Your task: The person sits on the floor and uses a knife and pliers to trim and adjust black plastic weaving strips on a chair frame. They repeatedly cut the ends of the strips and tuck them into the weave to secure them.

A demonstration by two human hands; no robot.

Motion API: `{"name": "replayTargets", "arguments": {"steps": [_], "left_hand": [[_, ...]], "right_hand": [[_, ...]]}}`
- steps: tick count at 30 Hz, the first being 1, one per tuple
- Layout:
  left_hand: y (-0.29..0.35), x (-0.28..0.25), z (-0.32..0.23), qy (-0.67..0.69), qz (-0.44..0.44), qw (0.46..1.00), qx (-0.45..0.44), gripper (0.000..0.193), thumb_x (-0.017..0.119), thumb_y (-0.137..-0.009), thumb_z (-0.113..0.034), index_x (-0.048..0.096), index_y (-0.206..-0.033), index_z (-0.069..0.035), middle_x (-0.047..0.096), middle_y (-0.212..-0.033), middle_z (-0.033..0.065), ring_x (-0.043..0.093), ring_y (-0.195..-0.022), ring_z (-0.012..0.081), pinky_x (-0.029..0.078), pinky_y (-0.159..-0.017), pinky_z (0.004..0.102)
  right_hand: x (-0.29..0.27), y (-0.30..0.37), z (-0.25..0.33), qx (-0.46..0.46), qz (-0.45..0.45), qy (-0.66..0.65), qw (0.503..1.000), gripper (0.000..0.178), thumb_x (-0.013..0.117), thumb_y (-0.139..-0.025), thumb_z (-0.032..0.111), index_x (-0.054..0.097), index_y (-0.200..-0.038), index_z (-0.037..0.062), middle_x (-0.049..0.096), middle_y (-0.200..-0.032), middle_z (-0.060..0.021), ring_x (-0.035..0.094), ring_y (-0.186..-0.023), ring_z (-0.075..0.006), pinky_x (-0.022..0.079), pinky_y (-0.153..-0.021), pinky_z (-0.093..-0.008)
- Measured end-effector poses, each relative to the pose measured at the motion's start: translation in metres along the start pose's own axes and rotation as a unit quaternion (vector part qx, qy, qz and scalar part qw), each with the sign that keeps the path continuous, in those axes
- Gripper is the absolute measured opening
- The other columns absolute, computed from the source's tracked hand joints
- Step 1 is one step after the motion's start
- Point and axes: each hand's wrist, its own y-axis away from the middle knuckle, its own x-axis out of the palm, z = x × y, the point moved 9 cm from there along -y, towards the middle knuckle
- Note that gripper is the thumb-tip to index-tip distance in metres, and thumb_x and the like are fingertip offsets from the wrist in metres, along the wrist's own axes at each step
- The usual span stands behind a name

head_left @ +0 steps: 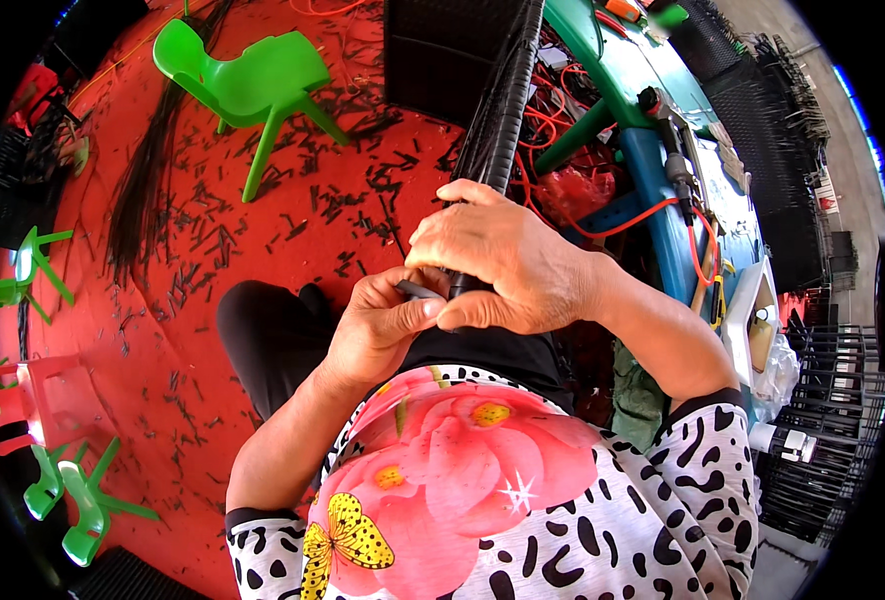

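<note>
Apparently, in the head view, the step in hand is finger work on a flat dark strip [418, 289] beside a black woven piece [504, 130]. The strip lies just left of the centre of the clock face; the woven piece runs from the middle toward a point between twelve and one, its ribbed edge ending under the person's hands.

The left hand [375, 325], coming up from seven o'clock, has thumb and fingers together, pinched on the strip. The right hand [515, 258], reaching in from four o'clock, is curled over the near end of the woven piece, its thumb close to the left thumb (whether its fingertips also grip the strip cannot be told, since the back of the hand covers them).

The next move seems to call for a steady right-hand hold while the left keeps its pinch and guides the strip along the edge; a loose pinch could let it slip.

At two o'clock a handheld power tool [675, 165] rests on the blue-green table [646, 165], within reach. A bundle of dark strands [148, 190] lies toward ten o'clock, and a green chair [263, 75] stands at eleven on the red floor [198, 480].
</note>
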Motion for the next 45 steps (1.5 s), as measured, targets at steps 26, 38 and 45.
{"name": "replayTargets", "arguments": {"steps": [26, 38, 45], "left_hand": [[0.038, -0.063, -0.016, -0.140, -0.199, 0.966, 0.086, 0.042, 0.050, -0.089, -0.038, 0.054, -0.103, 0.002, 0.059, -0.097, 0.0107, 0.057, -0.090, 0.0197, 0.046, -0.081, 0.0352], [0.004, 0.028, -0.033, -0.323, -0.061, 0.931, 0.160, 0.032, 0.081, -0.063, -0.010, 0.054, -0.078, -0.002, 0.052, -0.081, 0.0065, 0.049, -0.072, 0.0137, 0.040, -0.063, 0.0271], [0.005, 0.078, -0.053, -0.693, 0.021, 0.644, 0.322, 0.024, 0.071, -0.073, -0.008, 0.048, -0.066, -0.005, 0.044, -0.061, 0.0083, 0.043, -0.052, 0.0235, 0.034, -0.046, 0.0322]], "right_hand": [[-0.010, 0.007, -0.015, 0.042, -0.097, -0.111, 0.988, 0.023, 0.059, -0.085, 0.022, 0.057, -0.100, 0.0044, 0.057, -0.073, -0.0054, 0.051, -0.079, -0.0267, 0.040, -0.080, -0.0370], [-0.013, 0.028, -0.017, -0.032, -0.175, 0.092, 0.980, 0.017, 0.061, -0.078, 0.013, 0.058, -0.093, 0.0064, 0.054, -0.087, -0.0059, 0.053, -0.092, -0.0236, 0.033, -0.096, -0.0416], [-0.011, 0.029, -0.019, -0.047, -0.228, 0.097, 0.968, 0.014, 0.061, -0.073, 0.015, 0.057, -0.084, 0.0072, 0.051, -0.079, -0.0044, 0.051, -0.083, -0.0217, 0.033, -0.094, -0.0378]]}}
